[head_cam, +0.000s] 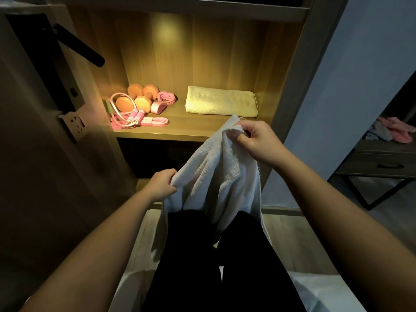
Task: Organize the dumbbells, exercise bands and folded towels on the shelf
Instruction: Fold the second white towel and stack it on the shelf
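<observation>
Both hands are clamped on one white towel (216,176): an edge is pinched low down by the left hand (161,185), and a corner is bunched higher up in the right hand (256,140), just in front of the shelf (180,132). The towel is stretched on a slant between them, low left to high right, and the rest is seen hanging over dark-clothed legs. On the lit shelf, one folded towel (221,101) is laid at the right, long axis running left to right. At the left, two orange dumbbells (143,102) are set side by side, axes running roughly front to back. Pink bands (157,121) and a skipping rope (137,114) are heaped around them; the number of bands cannot be told.
</observation>
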